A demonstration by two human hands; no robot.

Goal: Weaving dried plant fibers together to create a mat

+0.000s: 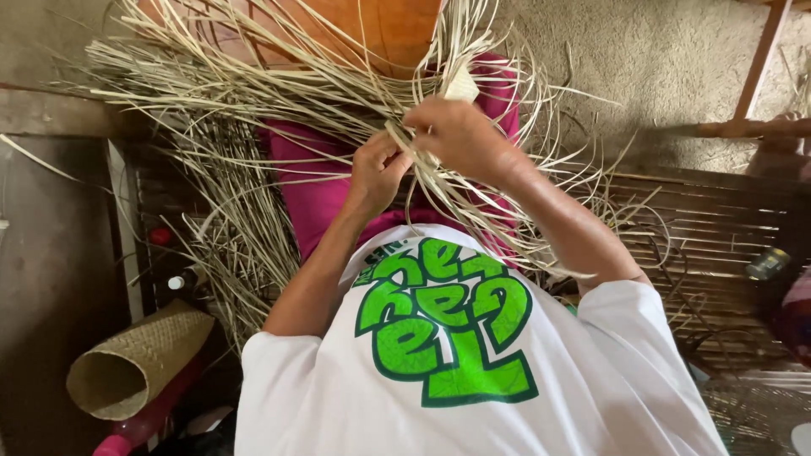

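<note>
A big loose bundle of pale dried straw strips [253, 93] fans out over my lap, which is covered in magenta cloth [312, 186]. My left hand [378, 169] pinches a few strips near the middle of the bundle. Just above and to the right, my right hand [460, 135] is closed on other strips and on a small woven patch [462, 84]. The two hands almost touch. My white shirt with a green print fills the lower middle of the view.
A rolled woven mat [135, 363] lies at lower left beside a pink bottle [127, 435]. A slatted bamboo bench [718, 228] runs under me to the right. An orange surface [380, 29] is at top, and a wooden frame [760, 76] at upper right.
</note>
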